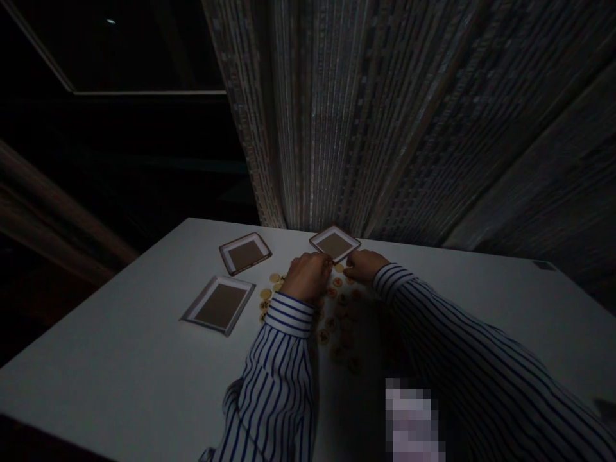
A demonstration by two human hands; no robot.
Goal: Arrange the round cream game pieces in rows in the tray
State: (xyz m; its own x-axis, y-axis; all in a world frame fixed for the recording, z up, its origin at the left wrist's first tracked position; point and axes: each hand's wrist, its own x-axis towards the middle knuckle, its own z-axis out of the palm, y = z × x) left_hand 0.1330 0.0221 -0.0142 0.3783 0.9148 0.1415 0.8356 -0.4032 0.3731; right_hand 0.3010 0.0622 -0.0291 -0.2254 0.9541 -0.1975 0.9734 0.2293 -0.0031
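Many round wooden Chinese chess pieces [323, 337] with dark or reddish marks lie loose on the white table. My left hand [305, 276] is over the upper part of the spread, its fingers curled and pressed together; whatever is under the fingertips is hidden. Just to its right, my right hand [366, 265] is closed, thumb and forefinger drawn in beside the pieces. A plain pale disc [339, 267] shows between the two hands. More pale discs [265, 294] lie left of my left wrist. Shadow darkens the pieces between my forearms.
Behind my hands, near the table's far edge, lies a shallow tray or box [335, 242] with a brown middle. Two similar ones, a brown-rimmed one [246, 255] and a grey-rimmed one [220, 306], lie to the left. A curtain [332, 115] hangs behind the white table [120, 359].
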